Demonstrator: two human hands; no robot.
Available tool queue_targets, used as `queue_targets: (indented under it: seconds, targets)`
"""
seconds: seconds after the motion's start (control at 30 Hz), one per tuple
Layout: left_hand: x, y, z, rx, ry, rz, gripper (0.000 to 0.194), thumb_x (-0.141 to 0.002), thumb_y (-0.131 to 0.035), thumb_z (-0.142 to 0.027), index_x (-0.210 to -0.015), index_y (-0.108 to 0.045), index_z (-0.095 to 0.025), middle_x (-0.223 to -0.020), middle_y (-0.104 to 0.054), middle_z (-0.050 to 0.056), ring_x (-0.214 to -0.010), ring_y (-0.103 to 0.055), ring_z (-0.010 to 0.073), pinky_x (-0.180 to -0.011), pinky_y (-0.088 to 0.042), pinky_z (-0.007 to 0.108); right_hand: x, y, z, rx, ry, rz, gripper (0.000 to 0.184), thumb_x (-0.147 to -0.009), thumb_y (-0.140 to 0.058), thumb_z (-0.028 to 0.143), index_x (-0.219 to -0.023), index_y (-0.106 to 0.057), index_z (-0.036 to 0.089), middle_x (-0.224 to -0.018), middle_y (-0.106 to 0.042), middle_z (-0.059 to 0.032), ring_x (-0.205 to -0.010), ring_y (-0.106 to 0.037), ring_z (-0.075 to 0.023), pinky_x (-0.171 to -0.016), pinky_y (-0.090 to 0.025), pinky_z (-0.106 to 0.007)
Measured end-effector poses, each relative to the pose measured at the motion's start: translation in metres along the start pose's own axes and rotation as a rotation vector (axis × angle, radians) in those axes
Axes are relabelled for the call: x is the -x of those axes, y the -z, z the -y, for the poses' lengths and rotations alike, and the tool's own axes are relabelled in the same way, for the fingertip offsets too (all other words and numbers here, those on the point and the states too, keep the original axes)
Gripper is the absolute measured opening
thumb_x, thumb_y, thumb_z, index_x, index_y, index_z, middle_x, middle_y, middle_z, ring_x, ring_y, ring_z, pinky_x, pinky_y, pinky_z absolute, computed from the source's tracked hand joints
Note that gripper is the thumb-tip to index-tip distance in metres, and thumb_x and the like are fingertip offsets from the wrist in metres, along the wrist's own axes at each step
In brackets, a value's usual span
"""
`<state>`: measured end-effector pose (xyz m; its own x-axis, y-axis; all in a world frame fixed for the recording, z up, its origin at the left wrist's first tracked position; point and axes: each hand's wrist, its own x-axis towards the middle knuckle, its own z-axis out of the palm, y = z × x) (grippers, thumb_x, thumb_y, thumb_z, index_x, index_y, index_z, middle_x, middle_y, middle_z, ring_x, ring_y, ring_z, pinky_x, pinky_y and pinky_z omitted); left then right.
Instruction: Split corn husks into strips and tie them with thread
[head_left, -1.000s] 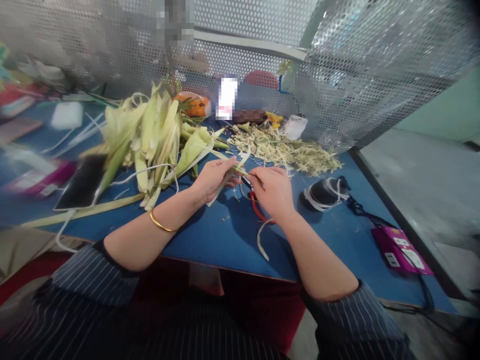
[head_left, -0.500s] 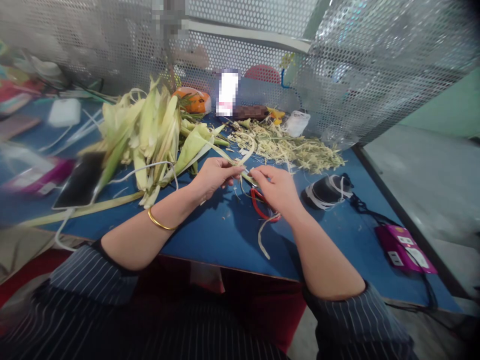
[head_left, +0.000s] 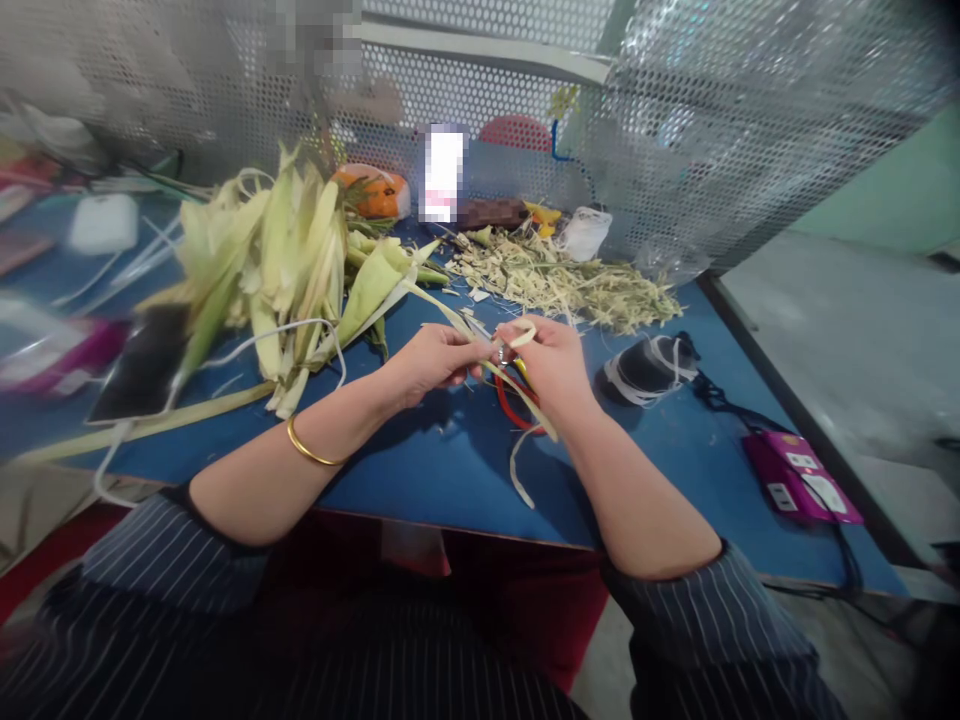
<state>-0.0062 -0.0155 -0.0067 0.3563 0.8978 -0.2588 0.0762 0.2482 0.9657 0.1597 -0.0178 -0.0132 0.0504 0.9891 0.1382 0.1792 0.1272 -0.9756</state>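
My left hand (head_left: 439, 362) is closed, thumb and fingers pinching a pale strip of corn husk (head_left: 442, 308). The strip runs from upper left through the pinch and trails down to the right. Close beside it, my right hand (head_left: 553, 368) is also closed on the husk, with a curled piece standing over its fingers. Its fingertips almost meet those of my left hand. Beneath the hands lie scissors (head_left: 507, 405) with red handles, partly hidden. A thin pale offcut (head_left: 517, 475) curls on the table just below them.
A heap of corn husks (head_left: 292, 270) spreads at left, by a dark phone (head_left: 139, 365) with a white cable. Shredded husk (head_left: 562, 275) lies behind my hands. At right are a black cord-wrapped roll (head_left: 649, 370) and a purple power strip (head_left: 802, 480). Perforated mesh (head_left: 495, 75) borders the back.
The husk strip's free end now trails down toward the lower right, and a curl sits over my right fingers. My hands stay close together. The whole view has shifted slightly.
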Motion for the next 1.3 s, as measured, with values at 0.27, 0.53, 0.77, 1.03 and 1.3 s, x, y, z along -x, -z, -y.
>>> queue_targets:
  seconds: [0.27, 0.53, 0.77, 1.03, 1.3]
  targets:
    - [-0.001, 0.005, 0.001, -0.079, -0.039, 0.096, 0.020, -0.078, -0.075, -0.033, -0.074, -0.075, -0.013, -0.057, -0.061, 0.002, -0.043, -0.039, 0.0049, -0.045, -0.025, 0.024, 0.000, -0.004, -0.006, 0.001, -0.051, 0.009, 0.015, -0.073, -0.066, 0.031, -0.066, -0.065, 0.018, -0.055, -0.055, 0.0037, -0.054, -0.047, -0.0104, -0.056, -0.037, -0.027]
    - [0.002, -0.001, 0.002, -0.096, 0.017, 0.051, 0.018, -0.073, -0.078, -0.030, -0.070, -0.077, -0.013, -0.054, -0.059, 0.004, -0.042, -0.038, 0.0060, -0.043, -0.019, 0.025, -0.003, 0.011, 0.003, 0.394, 0.380, -0.386, 0.026, -0.081, -0.067, 0.027, -0.106, -0.068, 0.021, -0.117, -0.066, -0.0109, -0.098, -0.063, -0.0220, -0.088, -0.048, -0.040]
    - [0.005, -0.007, 0.005, -0.222, -0.048, 0.166, 0.022, -0.078, -0.074, -0.030, -0.063, -0.072, -0.015, -0.053, -0.059, 0.003, -0.041, -0.043, 0.0075, -0.045, -0.028, 0.025, 0.006, 0.005, 0.013, 0.413, 0.205, 0.189, 0.015, -0.082, -0.067, 0.031, -0.073, -0.071, 0.020, -0.079, -0.071, -0.0028, -0.076, -0.063, -0.0183, -0.076, -0.047, -0.034]
    - [0.011, -0.008, -0.003, -0.244, -0.071, 0.176, 0.033, -0.081, -0.072, -0.031, -0.054, -0.063, -0.016, -0.050, -0.057, 0.001, -0.041, -0.043, 0.0068, -0.043, -0.028, 0.023, 0.008, -0.003, 0.005, 0.255, 0.184, 0.007, 0.014, -0.078, -0.067, 0.027, -0.068, -0.063, 0.019, -0.074, -0.067, 0.0002, -0.072, -0.057, -0.0144, -0.074, -0.044, -0.030]
    - [0.004, -0.008, 0.005, -0.075, -0.004, 0.074, 0.023, -0.079, -0.076, -0.032, -0.065, -0.072, -0.014, -0.059, -0.065, 0.005, -0.045, -0.051, 0.0076, -0.043, -0.032, 0.022, 0.005, 0.003, 0.007, 0.397, 0.349, -0.053, 0.012, -0.087, -0.061, 0.030, -0.091, -0.068, 0.021, -0.099, -0.072, -0.0054, -0.097, -0.064, -0.0224, -0.089, -0.047, -0.038]
